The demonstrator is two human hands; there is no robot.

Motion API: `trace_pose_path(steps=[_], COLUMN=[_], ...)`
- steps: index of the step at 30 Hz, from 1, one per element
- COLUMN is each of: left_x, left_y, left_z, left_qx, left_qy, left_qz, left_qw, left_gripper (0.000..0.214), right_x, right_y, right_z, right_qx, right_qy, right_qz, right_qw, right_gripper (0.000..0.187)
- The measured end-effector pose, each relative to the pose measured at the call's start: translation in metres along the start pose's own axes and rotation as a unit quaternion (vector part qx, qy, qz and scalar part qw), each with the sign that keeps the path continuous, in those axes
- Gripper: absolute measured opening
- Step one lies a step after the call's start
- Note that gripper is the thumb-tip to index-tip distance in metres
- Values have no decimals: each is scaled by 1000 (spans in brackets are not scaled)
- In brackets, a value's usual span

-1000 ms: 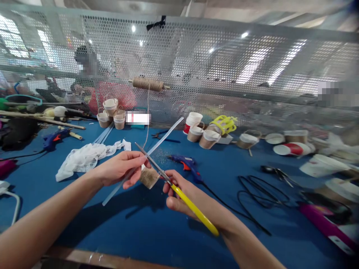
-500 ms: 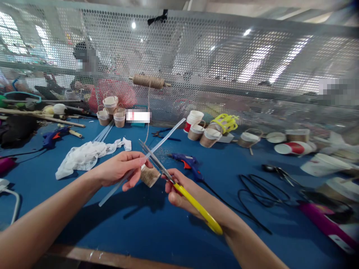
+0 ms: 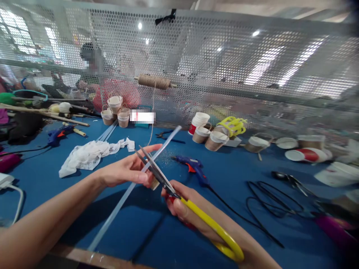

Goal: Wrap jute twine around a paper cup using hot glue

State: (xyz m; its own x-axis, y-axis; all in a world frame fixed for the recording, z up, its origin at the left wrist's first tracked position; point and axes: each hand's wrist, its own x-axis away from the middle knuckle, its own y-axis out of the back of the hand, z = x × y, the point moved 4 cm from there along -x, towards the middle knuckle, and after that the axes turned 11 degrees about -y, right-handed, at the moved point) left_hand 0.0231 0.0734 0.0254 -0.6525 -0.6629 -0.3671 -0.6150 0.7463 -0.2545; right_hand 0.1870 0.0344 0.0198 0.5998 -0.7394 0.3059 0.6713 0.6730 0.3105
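Observation:
My left hand is closed on a long translucent glue stick, which slants from the table's front edge up past my fingers. In my right hand are scissors with yellow handles. Their blades are slightly apart and cross the stick just beyond my left thumb. Part of a small brown twine-wrapped cup shows behind the blades, mostly hidden by my left hand. A twine strand runs down from a spool towards that hand.
A blue glue gun lies just beyond my right hand, its cord trailing right. Crumpled white cloth is at left. Small cups, pliers and more glue sticks sit near the perforated metal screen. A person is behind it.
More of the glue stick now extends below my left hand, towards the front edge. The scissor blades have opened wider. The twine-wrapped cup is more covered, and the view has shifted slightly.

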Motion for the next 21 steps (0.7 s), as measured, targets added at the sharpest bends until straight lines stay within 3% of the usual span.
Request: trace_pose_path(steps=[3,12,17,21], left_x=[0,-2,1,2], left_y=[-2,-7,-10,-7], left_z=[-1,-4,3,5], left_qx=[5,-47,10,-10], left_qy=[-7,-46,-9,-14], left_qz=[-17,15,38,30], left_qw=[1000,998,999,999], left_gripper=[77,53,45,39], right_x=[2,4,3,3], right_y=[-2,-6,-8,-9], right_z=[1,0,-2,-1], right_qx=[-5,8,-2,7], right_qy=[-9,-24,-26,-26], right_qz=[4,37,44,51], right_qw=[1000,999,999,998], right_gripper=[50,53,52,47])
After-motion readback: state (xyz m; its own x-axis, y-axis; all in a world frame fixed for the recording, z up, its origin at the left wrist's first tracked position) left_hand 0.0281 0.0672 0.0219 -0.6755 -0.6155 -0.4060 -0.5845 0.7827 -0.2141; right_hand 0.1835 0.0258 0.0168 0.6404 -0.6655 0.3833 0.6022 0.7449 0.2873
